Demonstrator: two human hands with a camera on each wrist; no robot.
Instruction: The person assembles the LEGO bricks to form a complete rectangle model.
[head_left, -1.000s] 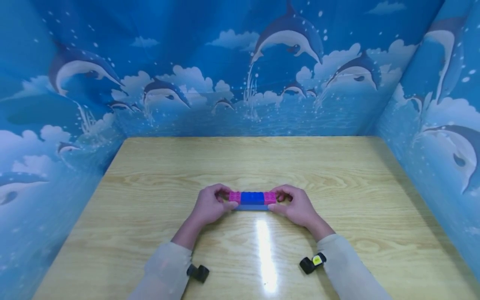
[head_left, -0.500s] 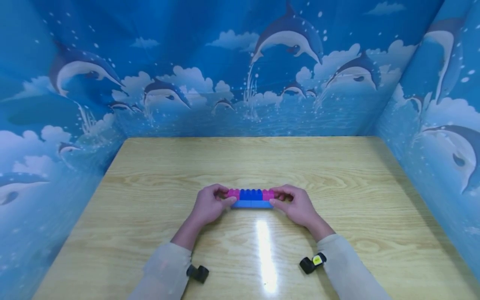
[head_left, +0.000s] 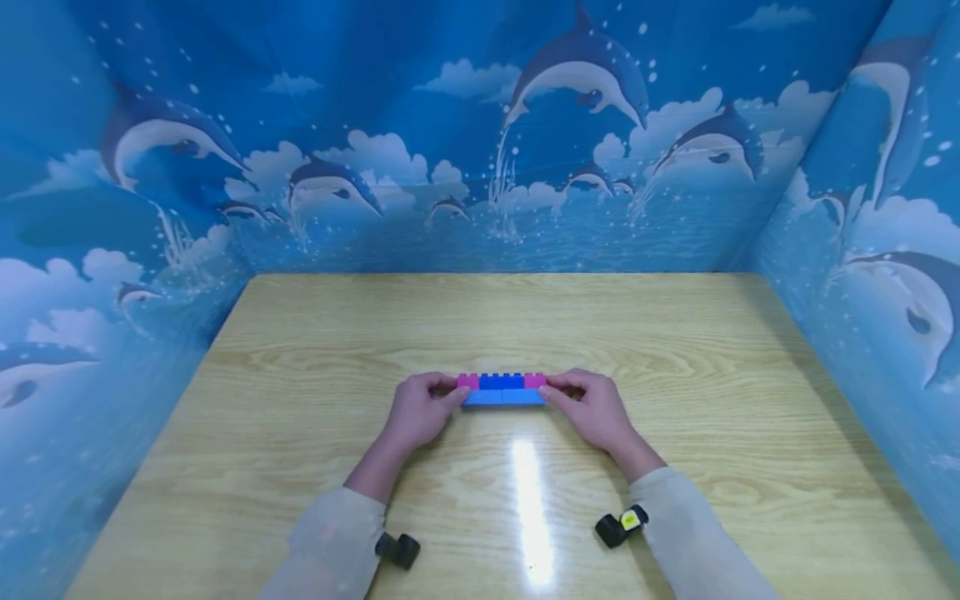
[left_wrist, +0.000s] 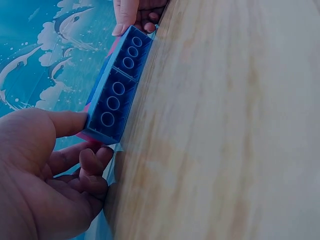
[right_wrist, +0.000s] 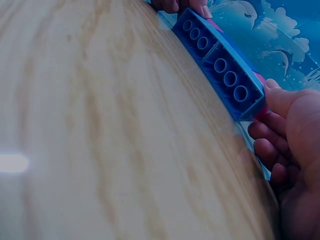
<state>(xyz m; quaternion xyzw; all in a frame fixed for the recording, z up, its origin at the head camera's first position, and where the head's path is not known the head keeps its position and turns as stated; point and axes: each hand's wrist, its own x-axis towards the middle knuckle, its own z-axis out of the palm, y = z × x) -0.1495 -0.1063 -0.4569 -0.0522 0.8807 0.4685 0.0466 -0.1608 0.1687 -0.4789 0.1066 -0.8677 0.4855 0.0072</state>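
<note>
A bar of joined toy building bricks is held between both hands in the head view. Two light blue bricks (head_left: 501, 397) lie end to end as its lower layer. On them sit a dark blue brick (head_left: 502, 382) in the middle and pink bricks (head_left: 535, 381) at the ends. My left hand (head_left: 422, 408) pinches the left end between thumb and fingers. The other end is pinched by my right hand (head_left: 592, 408). Tilted, the bar turns its hollow underside (left_wrist: 114, 102) with round tubes toward the left wrist view; the right wrist view shows the same underside (right_wrist: 220, 65).
The wooden table (head_left: 495, 317) spreads beneath the hands, with a bright light reflection near its front. A blue dolphin-print curtain (head_left: 480, 167) stands behind it and along both sides. Black straps with small devices (head_left: 621, 525) sit on the sleeves.
The brick bar has tipped back, so its studs point away and the light blue front faces the head camera more. It has also risen slightly in view. Both hands keep their hold.
</note>
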